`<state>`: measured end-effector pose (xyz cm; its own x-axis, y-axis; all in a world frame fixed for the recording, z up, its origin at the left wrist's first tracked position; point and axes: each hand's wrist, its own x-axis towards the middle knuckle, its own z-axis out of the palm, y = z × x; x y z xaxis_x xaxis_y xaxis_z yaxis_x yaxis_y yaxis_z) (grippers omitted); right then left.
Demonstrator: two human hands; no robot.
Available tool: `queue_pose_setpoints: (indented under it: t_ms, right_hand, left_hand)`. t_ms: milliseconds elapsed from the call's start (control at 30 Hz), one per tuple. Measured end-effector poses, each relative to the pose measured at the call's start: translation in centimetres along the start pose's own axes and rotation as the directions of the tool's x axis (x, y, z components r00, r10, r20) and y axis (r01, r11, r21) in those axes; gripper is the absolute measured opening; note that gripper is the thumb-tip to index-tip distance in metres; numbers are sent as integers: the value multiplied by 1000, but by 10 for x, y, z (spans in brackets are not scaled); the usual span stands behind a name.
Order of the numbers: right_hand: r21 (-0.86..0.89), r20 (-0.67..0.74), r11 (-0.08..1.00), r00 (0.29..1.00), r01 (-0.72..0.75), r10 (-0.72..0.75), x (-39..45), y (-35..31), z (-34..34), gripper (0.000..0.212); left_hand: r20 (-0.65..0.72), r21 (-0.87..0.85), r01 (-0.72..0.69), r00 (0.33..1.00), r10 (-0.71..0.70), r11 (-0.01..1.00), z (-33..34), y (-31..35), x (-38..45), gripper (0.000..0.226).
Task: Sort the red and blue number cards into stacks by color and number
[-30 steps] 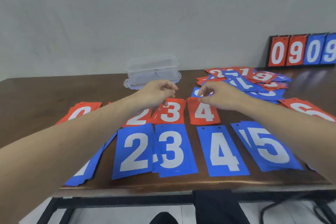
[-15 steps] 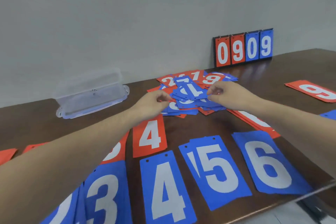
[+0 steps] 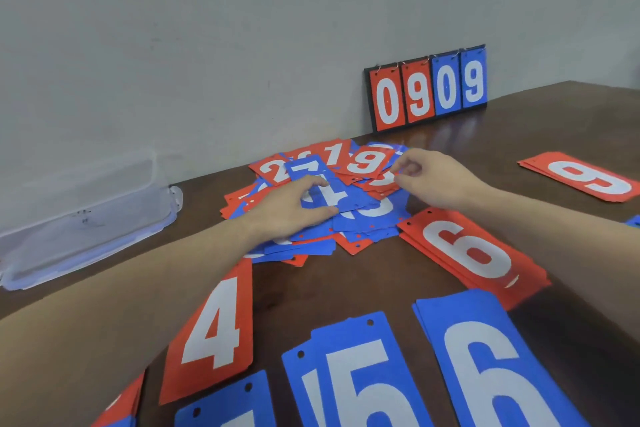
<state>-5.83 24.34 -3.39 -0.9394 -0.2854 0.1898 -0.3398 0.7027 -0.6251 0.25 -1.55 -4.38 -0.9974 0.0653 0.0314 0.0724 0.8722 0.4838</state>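
My left hand (image 3: 294,206) lies on the jumbled heap of red and blue number cards (image 3: 360,215) at the middle of the dark brown wooden table (image 3: 353,284), fingers curled over a blue card with the thumb along its near edge. My right hand (image 3: 427,180) pinches the corner of a red card at the heap's right side. Nearer me lie sorted stacks: red 4 (image 3: 214,329), blue 5 (image 3: 349,374), blue 6 (image 3: 491,364) and red 6 (image 3: 471,251), with bare wood between them. A red 9 stack (image 3: 585,180) sits well apart near the right edge. A clear plastic lidded box (image 3: 83,222) stands at the left, against the wall, and a flip scoreboard reading 0909 (image 3: 427,88) stands at the table's back edge.
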Motion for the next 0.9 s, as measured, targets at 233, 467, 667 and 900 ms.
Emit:
queue_pose_setpoints:
  t_ms: [233, 467, 667, 900]
  right_hand:
    - [11, 2, 999, 999, 37, -37, 28, 6, 14, 15]
    - [-91, 8, 988, 993, 121, -121, 50, -3, 38, 34]
    - [-298, 149, 952, 988, 70, -26, 58, 0, 47, 60]
    - [-457, 142, 871, 981, 181, -130, 42, -6, 35, 50]
  left_hand:
    - [142, 108, -146, 981, 130, 983, -4, -24, 13, 65]
    - [95, 326, -277, 961, 261, 904, -19, -44, 3, 56]
    - [77, 411, -305, 951, 301, 859, -21, -48, 0, 42]
    - [112, 526, -310, 948, 297, 792, -23, -46, -3, 30]
